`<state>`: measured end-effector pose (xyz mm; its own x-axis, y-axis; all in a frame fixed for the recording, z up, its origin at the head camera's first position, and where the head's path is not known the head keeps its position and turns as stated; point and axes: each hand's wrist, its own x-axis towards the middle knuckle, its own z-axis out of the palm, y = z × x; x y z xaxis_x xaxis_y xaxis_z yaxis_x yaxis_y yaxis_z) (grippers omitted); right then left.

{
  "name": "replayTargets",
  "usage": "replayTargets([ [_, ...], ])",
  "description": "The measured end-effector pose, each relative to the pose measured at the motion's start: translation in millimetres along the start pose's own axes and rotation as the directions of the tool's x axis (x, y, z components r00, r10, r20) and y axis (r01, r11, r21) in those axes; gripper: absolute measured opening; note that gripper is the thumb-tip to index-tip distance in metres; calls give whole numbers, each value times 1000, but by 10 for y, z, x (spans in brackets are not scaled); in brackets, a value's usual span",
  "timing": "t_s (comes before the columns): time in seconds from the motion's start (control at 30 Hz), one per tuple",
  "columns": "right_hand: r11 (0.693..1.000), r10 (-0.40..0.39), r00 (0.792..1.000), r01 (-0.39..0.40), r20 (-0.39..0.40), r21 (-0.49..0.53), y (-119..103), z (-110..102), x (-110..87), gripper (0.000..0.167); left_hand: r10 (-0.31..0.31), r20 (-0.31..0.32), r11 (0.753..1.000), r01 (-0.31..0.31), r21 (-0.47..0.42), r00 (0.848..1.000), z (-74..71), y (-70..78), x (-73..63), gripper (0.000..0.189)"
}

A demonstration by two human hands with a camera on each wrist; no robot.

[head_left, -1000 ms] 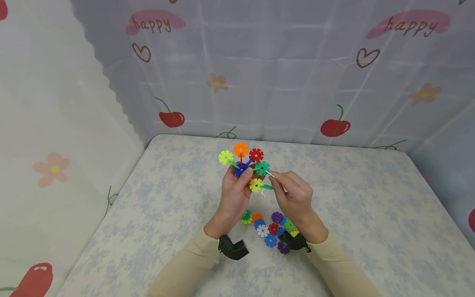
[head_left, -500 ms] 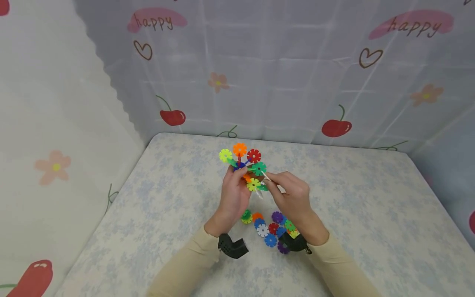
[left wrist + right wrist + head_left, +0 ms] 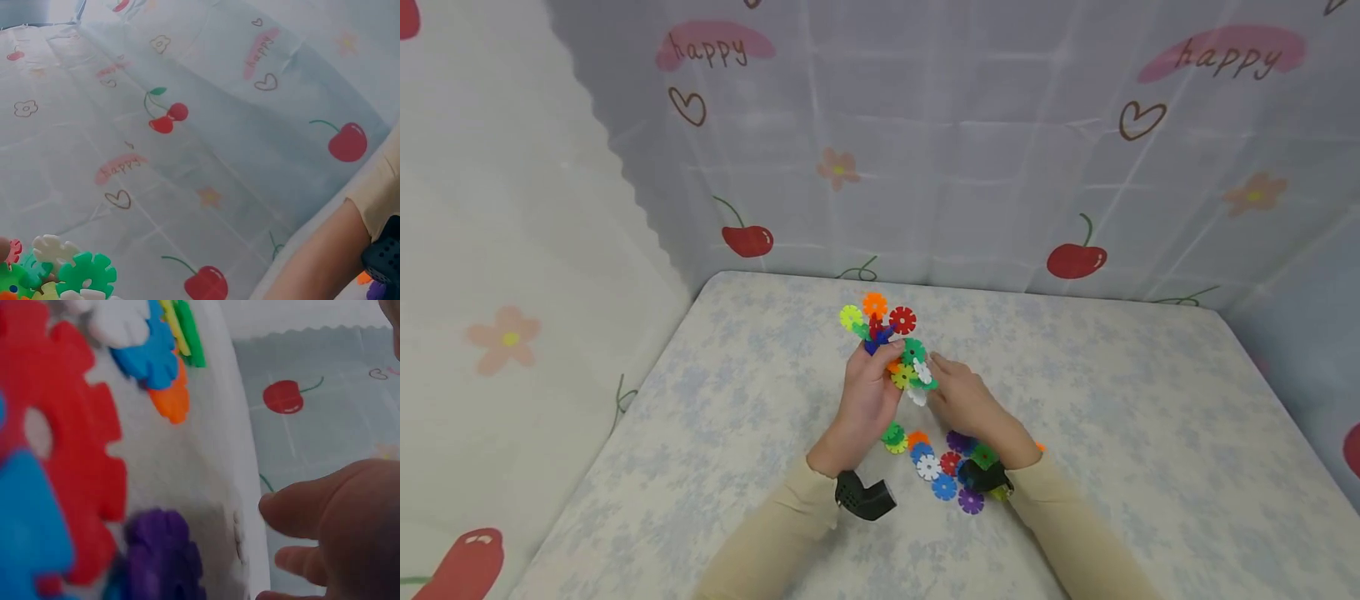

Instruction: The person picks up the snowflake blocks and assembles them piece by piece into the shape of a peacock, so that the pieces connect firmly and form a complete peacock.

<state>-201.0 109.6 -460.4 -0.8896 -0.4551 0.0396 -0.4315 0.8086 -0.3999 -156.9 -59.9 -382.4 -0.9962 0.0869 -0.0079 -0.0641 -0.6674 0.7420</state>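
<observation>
My left hand (image 3: 867,396) holds up a flower-like build of interlocking snowflake discs, its thumb across the blue disc (image 3: 877,342) at the centre. Yellow, orange (image 3: 875,305) and red (image 3: 902,320) discs fan out from the far side. On the right are a green disc (image 3: 913,349), a yellow disc (image 3: 902,377) and a white disc (image 3: 922,371). Just right of the build is my right hand (image 3: 970,407), fingers loosely extended and holding nothing. Its thumb and fingers (image 3: 300,503) show bare in the right wrist view. Part of the build, including a green disc (image 3: 86,275), enters the left wrist view's corner.
Several loose discs lie on the patterned tabletop (image 3: 760,375) below the hands, among them a white one (image 3: 928,467), a purple one (image 3: 971,500) and a red one (image 3: 75,444). My right forearm partly covers them. A printed curtain (image 3: 955,167) hangs behind the table.
The right hand pinched a white disc at the green disc's edge; it has let go and drawn lower. The white disc stays on the build, which has turned slightly and shifted left.
</observation>
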Motion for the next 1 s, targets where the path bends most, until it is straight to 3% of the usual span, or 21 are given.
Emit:
replayTargets([
  [0.07,997,-18,1000,20,24,-78,-21,45,-1,39,2,10,1000,-2,1,1000,8,-1,-10,16],
  [0.13,992,-25,1000,23,-16,-125,-52,59,-8,30,0,21,1000,0,2,1000,14,4,-17,15],
  [0.27,994,-45,994,35,-95,-99,-67,37,-12,14,-12,31,1000,11,8,999,12,9,-21,20],
  [0.37,999,47,999,-46,-14,29,-40,-19,-14,13,-32,22,999,31,29,999,4,10,-23,25],
  [0.47,974,150,986,-161,78,160,26,-78,-24,17,-48,5,996,47,76,999,-4,5,-21,30],
  [0.53,955,177,979,-195,97,223,69,-139,-43,15,-49,-1,992,49,119,999,-12,-5,-20,32],
  [0.6,938,177,982,-187,61,292,87,-237,-73,10,-45,-2,987,44,155,999,-19,-17,-17,32],
  [0.7,912,136,984,-79,-114,403,28,-453,-165,11,-29,1,982,28,184,1000,-27,-32,-20,27],
  [0.77,898,72,958,59,-277,436,-52,-588,-237,13,-14,5,981,13,195,1000,-28,-37,-20,21],
  [0.87,889,-68,878,269,-475,371,-190,-722,-329,14,16,5,976,-16,215,1000,-23,-37,-13,14],
  [0.93,881,-141,823,358,-550,309,-250,-750,-357,15,27,5,974,-27,225,1000,-18,-33,-9,13],
  [1.0,874,-184,786,406,-590,268,-294,-759,-371,16,35,2,973,-34,229,999,-11,-28,-9,15],
])
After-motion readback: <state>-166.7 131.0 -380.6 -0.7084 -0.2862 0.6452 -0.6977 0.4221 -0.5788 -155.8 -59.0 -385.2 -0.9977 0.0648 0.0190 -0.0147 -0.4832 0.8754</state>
